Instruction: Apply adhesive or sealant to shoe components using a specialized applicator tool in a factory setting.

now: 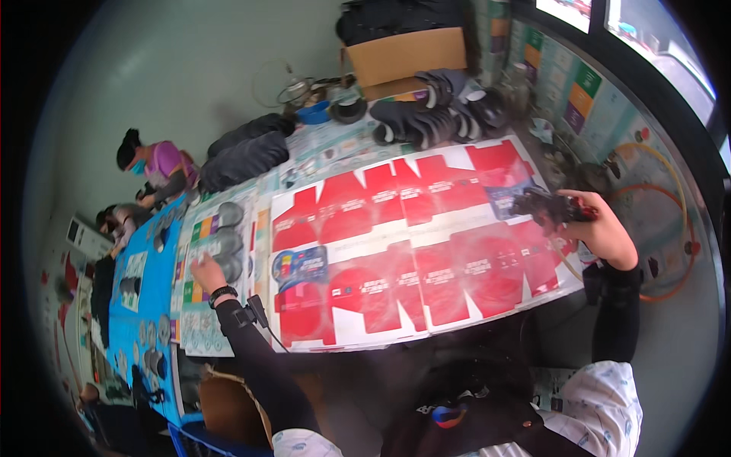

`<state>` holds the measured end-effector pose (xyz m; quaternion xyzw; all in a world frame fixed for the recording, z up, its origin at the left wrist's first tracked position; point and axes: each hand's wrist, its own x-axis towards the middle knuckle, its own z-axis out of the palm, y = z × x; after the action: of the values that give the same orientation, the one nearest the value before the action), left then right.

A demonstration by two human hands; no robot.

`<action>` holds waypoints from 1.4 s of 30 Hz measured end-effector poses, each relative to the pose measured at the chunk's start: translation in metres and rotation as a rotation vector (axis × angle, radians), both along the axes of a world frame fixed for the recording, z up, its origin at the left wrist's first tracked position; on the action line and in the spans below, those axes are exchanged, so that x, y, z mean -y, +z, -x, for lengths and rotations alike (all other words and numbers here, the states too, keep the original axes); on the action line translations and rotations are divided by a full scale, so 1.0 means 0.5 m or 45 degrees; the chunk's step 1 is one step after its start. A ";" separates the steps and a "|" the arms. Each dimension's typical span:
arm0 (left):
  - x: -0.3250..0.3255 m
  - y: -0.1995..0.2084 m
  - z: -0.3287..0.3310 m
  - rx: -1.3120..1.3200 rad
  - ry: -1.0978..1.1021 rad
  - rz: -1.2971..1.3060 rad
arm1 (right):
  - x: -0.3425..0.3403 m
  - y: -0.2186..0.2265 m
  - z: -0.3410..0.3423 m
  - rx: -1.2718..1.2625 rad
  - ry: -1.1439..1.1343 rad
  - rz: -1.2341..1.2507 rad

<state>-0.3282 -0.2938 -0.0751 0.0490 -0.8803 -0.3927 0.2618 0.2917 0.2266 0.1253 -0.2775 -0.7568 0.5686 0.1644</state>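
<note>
My left hand, a dark band at its wrist, reaches to the left side of the table with thumb and fingers apart. It is beside grey rounded pieces standing in a row, and I see nothing held in it. At the right, my right hand is wrapped round a dark spray gun with a red part, pointed left over the table. A thin pale hose hangs below the gun. Under it lies a wide flat sheet of red and white printed cardboard, hazy in places.
Dark grey curved pieces are heaped at the back, near a cardboard box and a blue bowl. Two dark padded bundles lie back left. A blue table with grey discs adjoins, where co-workers sit. An orange hose loops at right.
</note>
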 end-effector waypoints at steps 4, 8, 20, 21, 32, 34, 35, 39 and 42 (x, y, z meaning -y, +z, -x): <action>-0.477 0.225 -0.193 0.016 -1.057 0.014 | -0.046 0.008 -0.026 0.007 0.108 0.022; -0.788 0.282 -0.220 0.025 -1.236 0.518 | -0.044 0.023 -0.036 0.043 0.095 -0.004; -1.146 0.085 -0.197 -0.703 -0.658 1.180 | -0.014 0.049 -0.248 0.041 -0.101 -0.228; -1.149 0.078 -0.185 -0.789 -0.635 1.172 | -0.013 0.053 -0.255 0.027 -0.109 -0.237; -1.138 0.063 -0.166 -0.454 -0.558 1.143 | -0.029 0.039 -0.252 -0.040 -0.045 -0.304; -1.145 0.101 -0.186 -0.590 -0.570 1.041 | -0.037 0.043 -0.231 -0.059 -0.041 -0.308; -1.183 0.143 -0.254 -0.578 -0.681 0.926 | -0.041 0.044 -0.229 -0.020 -0.065 -0.363; -1.233 0.281 -0.353 -1.172 -1.115 0.747 | -0.034 0.051 -0.216 -0.006 -0.080 -0.394; -1.259 0.292 -0.362 -1.264 -1.279 0.815 | -0.033 0.044 -0.212 -0.027 -0.070 -0.368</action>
<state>-0.1470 0.3355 0.0711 -0.6158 -0.6471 -0.1667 0.4176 0.3978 0.2433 0.1473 -0.2657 -0.8210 0.4519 0.2261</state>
